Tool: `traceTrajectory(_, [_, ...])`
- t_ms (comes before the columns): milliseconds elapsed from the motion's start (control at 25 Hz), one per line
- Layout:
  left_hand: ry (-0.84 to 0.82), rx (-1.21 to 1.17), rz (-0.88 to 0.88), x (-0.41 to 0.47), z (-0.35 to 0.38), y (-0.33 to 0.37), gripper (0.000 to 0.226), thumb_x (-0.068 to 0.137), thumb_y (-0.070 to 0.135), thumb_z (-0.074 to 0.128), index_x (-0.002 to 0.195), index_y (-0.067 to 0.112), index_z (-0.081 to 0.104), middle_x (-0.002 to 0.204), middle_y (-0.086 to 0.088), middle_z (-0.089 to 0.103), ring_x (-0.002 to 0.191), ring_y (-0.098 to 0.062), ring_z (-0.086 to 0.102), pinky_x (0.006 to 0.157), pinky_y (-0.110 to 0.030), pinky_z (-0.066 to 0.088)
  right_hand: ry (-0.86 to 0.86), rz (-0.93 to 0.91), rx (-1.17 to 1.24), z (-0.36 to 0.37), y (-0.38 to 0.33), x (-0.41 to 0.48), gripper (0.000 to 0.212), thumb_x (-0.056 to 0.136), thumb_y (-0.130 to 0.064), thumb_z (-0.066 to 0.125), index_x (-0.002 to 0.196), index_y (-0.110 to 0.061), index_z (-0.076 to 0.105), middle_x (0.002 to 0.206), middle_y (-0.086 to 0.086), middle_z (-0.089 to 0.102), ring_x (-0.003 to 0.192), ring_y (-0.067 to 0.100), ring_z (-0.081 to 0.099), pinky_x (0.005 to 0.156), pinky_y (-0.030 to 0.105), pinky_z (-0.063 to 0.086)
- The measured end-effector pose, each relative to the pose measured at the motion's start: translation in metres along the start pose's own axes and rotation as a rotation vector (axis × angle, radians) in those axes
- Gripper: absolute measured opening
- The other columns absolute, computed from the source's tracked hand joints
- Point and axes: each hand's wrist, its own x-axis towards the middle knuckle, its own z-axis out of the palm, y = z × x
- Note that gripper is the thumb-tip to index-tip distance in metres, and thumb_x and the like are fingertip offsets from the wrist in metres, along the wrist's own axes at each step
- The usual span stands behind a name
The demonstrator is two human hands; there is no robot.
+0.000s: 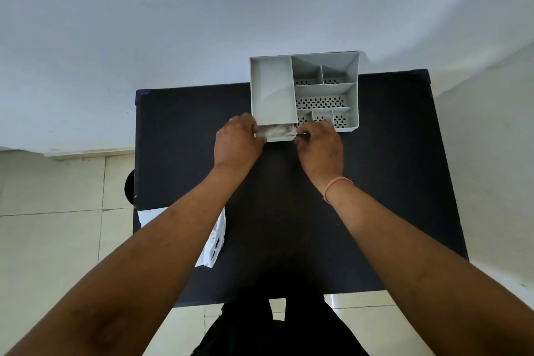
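Observation:
A grey plastic organiser with several compartments stands at the far edge of a dark table. At its near left a small drawer sticks out a little, with something pale and crumpled inside. My left hand grips the drawer's left end, fingers curled round it. My right hand pinches its right front corner. Both forearms reach across the table; the right wrist wears an orange thread band.
A white plastic bag or packet lies on the table's near left, partly under my left forearm. A dark round object shows past the table's left edge. Pale wall behind, tiled floor at both sides.

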Motion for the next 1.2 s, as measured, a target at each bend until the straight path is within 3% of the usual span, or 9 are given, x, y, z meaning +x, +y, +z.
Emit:
traceTrajectory(80, [0.014, -0.361, -0.308, 0.0, 0.003, 0.001, 0.02, 0.084, 0.021, 0.08, 0.091, 0.015, 0.062, 0.086, -0.002, 0.074, 0.073, -0.019, 0.071, 0.071, -0.031, 0.06, -0.085, 0.416, 0.38, 0.001, -0.005, 0.006, 0.009, 0.09, -0.013, 0.076, 0.087, -0.018, 0.069, 0.099, 0.007, 0.077, 0.082, 0.02, 0.074, 0.083, 0.039, 0.064])
traceTrajectory(160, [0.021, -0.842, -0.683, 0.004, 0.006, 0.005, 0.016, 0.089, 0.014, 0.072, 0.101, 0.008, 0.063, 0.098, -0.013, 0.079, 0.082, -0.025, 0.08, 0.071, -0.037, 0.069, -0.196, 0.78, 0.789, -0.004, -0.015, 0.013, 0.008, 0.095, -0.005, 0.071, 0.098, -0.012, 0.068, 0.109, 0.014, 0.078, 0.078, 0.019, 0.077, 0.077, 0.038, 0.066])
traceTrajectory(280, [0.041, -1.122, -0.872, 0.013, 0.006, 0.01, 0.026, 0.094, 0.002, 0.058, 0.12, -0.001, 0.062, 0.113, -0.022, 0.075, 0.096, -0.033, 0.08, 0.076, -0.039, 0.07, -0.24, 0.946, 1.08, -0.009, -0.026, 0.023, 0.024, 0.1, 0.002, 0.062, 0.123, -0.003, 0.064, 0.102, 0.013, 0.077, 0.078, 0.018, 0.076, 0.068, 0.032, 0.065])
traceTrajectory(400, [0.034, -1.248, -0.891, 0.021, 0.001, 0.016, 0.036, 0.093, -0.004, 0.05, 0.128, -0.001, 0.058, 0.12, -0.024, 0.071, 0.093, -0.033, 0.08, 0.08, -0.043, 0.069, -0.238, 0.989, 1.161, -0.01, -0.032, 0.033, 0.028, 0.105, 0.001, 0.051, 0.131, -0.002, 0.061, 0.098, 0.011, 0.076, 0.083, 0.018, 0.076, 0.063, 0.03, 0.064])
traceTrajectory(560, [0.011, -1.276, -0.931, 0.022, 0.0, 0.021, 0.038, 0.094, -0.005, 0.047, 0.13, -0.004, 0.059, 0.119, -0.024, 0.071, 0.092, -0.034, 0.08, 0.08, -0.044, 0.069, -0.259, 1.014, 1.19, -0.008, -0.031, 0.04, 0.04, 0.11, -0.001, 0.03, 0.143, 0.001, 0.053, 0.132, 0.017, 0.07, 0.107, 0.02, 0.073, 0.087, 0.033, 0.062])
traceTrajectory(640, [0.003, -1.3, -0.934, 0.02, 0.0, 0.02, 0.035, 0.095, -0.004, 0.048, 0.129, -0.003, 0.058, 0.119, -0.023, 0.071, 0.095, -0.034, 0.079, 0.084, -0.044, 0.068, -0.279, 1.02, 1.302, -0.008, -0.03, 0.037, 0.043, 0.111, -0.004, 0.026, 0.149, 0.001, 0.047, 0.131, 0.016, 0.068, 0.131, 0.023, 0.063, 0.106, 0.037, 0.054])
traceTrajectory(760, [0.0, -1.283, -0.884, 0.012, -0.009, 0.017, 0.023, 0.099, 0.001, 0.052, 0.12, 0.003, 0.061, 0.12, -0.019, 0.072, 0.1, -0.031, 0.079, 0.092, -0.046, 0.066, -0.266, 0.969, 1.214, -0.013, -0.033, 0.025, 0.033, 0.106, -0.002, 0.048, 0.137, -0.004, 0.058, 0.113, 0.01, 0.074, 0.113, 0.022, 0.073, 0.088, 0.036, 0.061])
traceTrajectory(960, [0.015, -1.11, -0.888, -0.023, -0.03, -0.026, 0.02, 0.102, 0.014, 0.06, 0.121, 0.017, 0.066, 0.12, -0.007, 0.072, 0.105, -0.024, 0.075, 0.094, -0.046, 0.063, -0.46, 0.901, 1.13, -0.004, -0.045, -0.004, 0.019, 0.104, -0.016, 0.058, 0.119, -0.011, 0.067, 0.12, 0.009, 0.075, 0.113, 0.025, 0.071, 0.106, 0.05, 0.053])
traceTrajectory(1200, [0.188, -0.81, -0.93, -0.099, -0.054, -0.122, 0.005, 0.092, 0.017, 0.064, 0.096, 0.018, 0.068, 0.094, -0.008, 0.073, 0.087, -0.026, 0.069, 0.077, -0.042, 0.059, -0.768, 0.697, 0.704, 0.045, -0.092, -0.045, 0.019, 0.102, -0.025, 0.061, 0.118, -0.02, 0.069, 0.12, 0.005, 0.075, 0.114, 0.023, 0.07, 0.1, 0.047, 0.055])
